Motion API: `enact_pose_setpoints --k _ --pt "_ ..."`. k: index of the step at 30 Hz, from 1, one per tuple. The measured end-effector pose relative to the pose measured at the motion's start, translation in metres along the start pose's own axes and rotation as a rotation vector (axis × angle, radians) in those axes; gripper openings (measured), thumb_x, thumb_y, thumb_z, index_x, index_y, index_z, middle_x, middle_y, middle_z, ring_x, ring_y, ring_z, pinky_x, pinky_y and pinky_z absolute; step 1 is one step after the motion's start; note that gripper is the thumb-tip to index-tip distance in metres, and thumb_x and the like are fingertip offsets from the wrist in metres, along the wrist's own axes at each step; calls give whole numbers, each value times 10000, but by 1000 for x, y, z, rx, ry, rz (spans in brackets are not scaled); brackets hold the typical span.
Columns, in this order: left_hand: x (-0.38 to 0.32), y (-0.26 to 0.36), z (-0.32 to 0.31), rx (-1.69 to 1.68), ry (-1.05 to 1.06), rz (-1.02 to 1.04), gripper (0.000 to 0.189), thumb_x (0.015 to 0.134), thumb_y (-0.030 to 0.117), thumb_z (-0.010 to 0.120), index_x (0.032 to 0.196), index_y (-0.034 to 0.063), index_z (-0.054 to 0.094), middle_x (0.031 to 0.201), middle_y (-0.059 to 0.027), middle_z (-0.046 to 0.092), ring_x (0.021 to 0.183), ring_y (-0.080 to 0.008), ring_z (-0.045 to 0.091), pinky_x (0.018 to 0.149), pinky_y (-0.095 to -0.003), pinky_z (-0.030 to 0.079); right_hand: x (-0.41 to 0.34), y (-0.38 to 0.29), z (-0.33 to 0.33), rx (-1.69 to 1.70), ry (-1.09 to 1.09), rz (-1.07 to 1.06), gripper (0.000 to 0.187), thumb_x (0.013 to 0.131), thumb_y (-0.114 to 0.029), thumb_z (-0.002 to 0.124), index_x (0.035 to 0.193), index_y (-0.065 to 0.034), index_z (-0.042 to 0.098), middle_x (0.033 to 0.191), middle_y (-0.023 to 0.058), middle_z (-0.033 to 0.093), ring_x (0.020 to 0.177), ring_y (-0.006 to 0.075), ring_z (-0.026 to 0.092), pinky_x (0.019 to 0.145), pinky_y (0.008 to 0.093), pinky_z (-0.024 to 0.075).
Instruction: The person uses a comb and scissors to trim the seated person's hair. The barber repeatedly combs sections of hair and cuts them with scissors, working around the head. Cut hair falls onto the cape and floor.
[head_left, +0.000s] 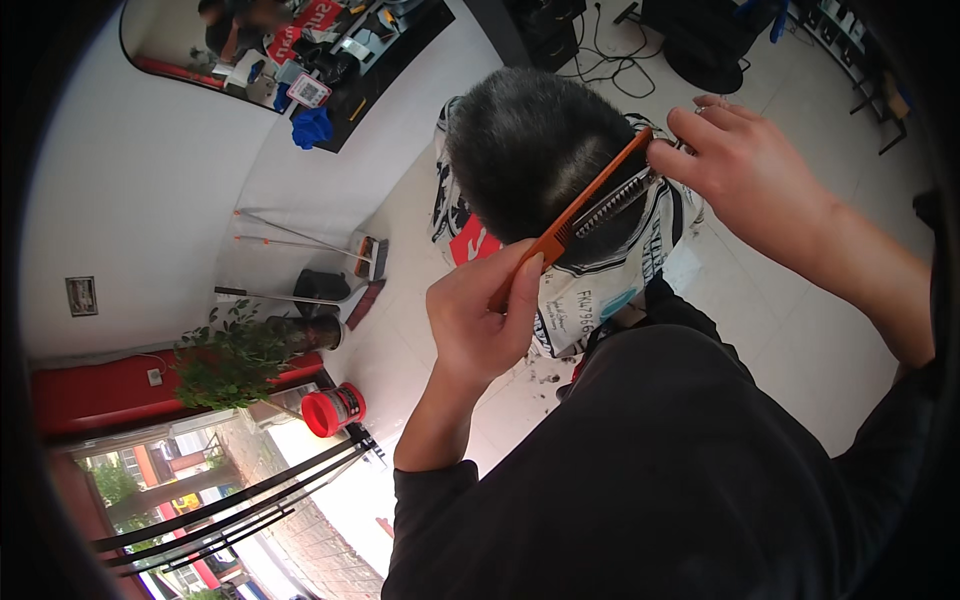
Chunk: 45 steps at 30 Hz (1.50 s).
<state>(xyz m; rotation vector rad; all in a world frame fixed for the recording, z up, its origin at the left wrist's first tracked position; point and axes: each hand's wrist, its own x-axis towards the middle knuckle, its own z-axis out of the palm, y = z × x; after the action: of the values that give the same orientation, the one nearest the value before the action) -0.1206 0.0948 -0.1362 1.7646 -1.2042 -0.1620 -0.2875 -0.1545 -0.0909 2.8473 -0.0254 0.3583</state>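
A person's head with short dark hair (517, 142) is before me, above a patterned barber cape (574, 319) draped over the shoulders. My left hand (484, 319) grips one end of an orange-brown comb (589, 199), which slants across the back of the head. Thinning shears (611, 204) with toothed blades lie alongside the comb, on its lower right side. Their handles are in my right hand (724, 154), whose fingers partly hide them. The blades point down and left toward the hair, and whether they touch it I cannot tell.
A black counter (382, 94) with tools runs along the mirror wall. Brooms (315, 247), a dark bin (321, 289), a potted plant (232, 360) and a red bucket (334, 410) stand at the left. Cords (615, 71) cross the floor near a black chair base (705, 67). Hair clippings (547, 375) litter the tiles.
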Motion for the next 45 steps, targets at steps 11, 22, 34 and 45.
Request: enact_pose_setpoints --k 11,22,34,45 --pt "-2 3 3 131 13 124 159 905 7 729 1055 24 780 658 -73 638 487 -157 521 478 -270 386 -16 -10 21 74 80 103 365 763 9 692 1097 -117 613 1057 98 602 1034 293 653 1133 446 482" --pt "-8 1 7 229 -20 187 179 899 -6 719 1065 4 784 610 -66 608 486 -122 511 483 -245 372 -27 -10 43 128 137 130 329 744 9 660 1048 -107 606 986 95 567 1020 289 628 1161 473 460" --pt "-18 5 28 401 12 347 232 792 50 772 1022 66 794 576 -6 494 496 -174 466 465 -301 355 -12 40 31 292 137 -133 318 759 46 659 1031 -117 632 997 77 597 934 302 653 997 454 566" --pt "29 -74 -36 -947 599 -895 220 1063 228 563 883 102 553 570 79 310 479 -63 247 465 -251 215 224 125 25 753 -579 -317 263 785 -20 744 988 -21 578 847 73 612 801 200 626 764 358 537"
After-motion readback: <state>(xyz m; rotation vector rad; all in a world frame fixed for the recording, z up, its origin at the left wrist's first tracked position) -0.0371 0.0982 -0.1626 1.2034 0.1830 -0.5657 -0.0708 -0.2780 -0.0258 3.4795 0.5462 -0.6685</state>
